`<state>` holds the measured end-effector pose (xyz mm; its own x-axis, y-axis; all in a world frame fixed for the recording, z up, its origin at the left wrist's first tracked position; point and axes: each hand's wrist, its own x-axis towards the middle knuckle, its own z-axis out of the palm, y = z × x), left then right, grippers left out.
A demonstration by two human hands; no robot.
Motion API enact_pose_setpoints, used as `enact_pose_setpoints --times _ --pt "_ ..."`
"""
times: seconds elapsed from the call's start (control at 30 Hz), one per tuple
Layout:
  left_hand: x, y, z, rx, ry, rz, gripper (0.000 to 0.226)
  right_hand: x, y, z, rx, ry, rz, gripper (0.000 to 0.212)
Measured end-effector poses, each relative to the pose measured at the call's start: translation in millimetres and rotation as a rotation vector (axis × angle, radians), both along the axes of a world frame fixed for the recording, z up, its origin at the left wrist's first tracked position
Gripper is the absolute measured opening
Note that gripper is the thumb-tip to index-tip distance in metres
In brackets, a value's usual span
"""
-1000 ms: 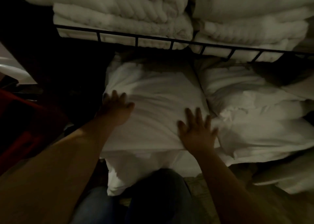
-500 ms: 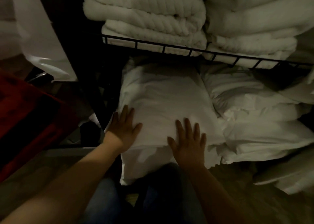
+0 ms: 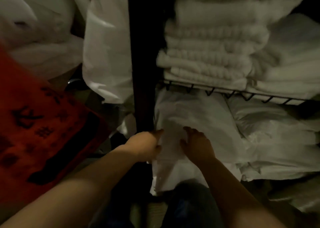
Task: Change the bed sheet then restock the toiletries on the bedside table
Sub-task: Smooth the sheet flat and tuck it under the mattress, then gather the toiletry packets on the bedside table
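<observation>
sheets (image 3: 194,117): white | towels (image 3: 213,54): white, ribbed | mat (image 3: 34,124): red, black characters

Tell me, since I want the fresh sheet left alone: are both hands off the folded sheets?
No. The left hand grips the edge of the folded white sheets under the wire shelf, and the right hand rests on top.
</observation>
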<state>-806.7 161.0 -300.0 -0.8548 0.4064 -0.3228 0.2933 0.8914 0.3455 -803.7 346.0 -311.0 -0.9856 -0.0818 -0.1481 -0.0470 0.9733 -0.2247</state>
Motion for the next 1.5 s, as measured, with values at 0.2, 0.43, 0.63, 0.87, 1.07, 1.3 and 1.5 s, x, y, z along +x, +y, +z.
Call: enact_pose_setpoints --times 0.2,0.43,0.63,0.87,1.07,1.3,1.5 --pt "19 -65 142 -0.118 0.015 0.007 0.03 31 -77 128 -0.049 -0.191 0.195 0.041" --pt "28 -134 343 -0.165 0.144 0.296 0.03 30 -173 329 -0.091 -0.189 0.409 0.04" --pt "89 -183 447 -0.222 0.186 0.618 0.032 54 -219 452 -0.115 -0.124 0.646 0.038" --pt "183 -264 502 -0.307 0.185 0.886 0.045 101 -305 512 -0.113 -0.032 0.865 0.045" --pt "277 -334 519 -0.265 0.116 1.135 0.024 157 -416 550 -0.057 0.008 1.047 0.042" --pt "393 -397 524 -0.245 -0.02 1.338 0.024 241 -525 603 -0.154 0.084 1.265 0.026" --pt "420 -436 539 -0.17 -0.011 1.448 0.03 260 -583 601 -0.172 0.085 1.407 0.031"
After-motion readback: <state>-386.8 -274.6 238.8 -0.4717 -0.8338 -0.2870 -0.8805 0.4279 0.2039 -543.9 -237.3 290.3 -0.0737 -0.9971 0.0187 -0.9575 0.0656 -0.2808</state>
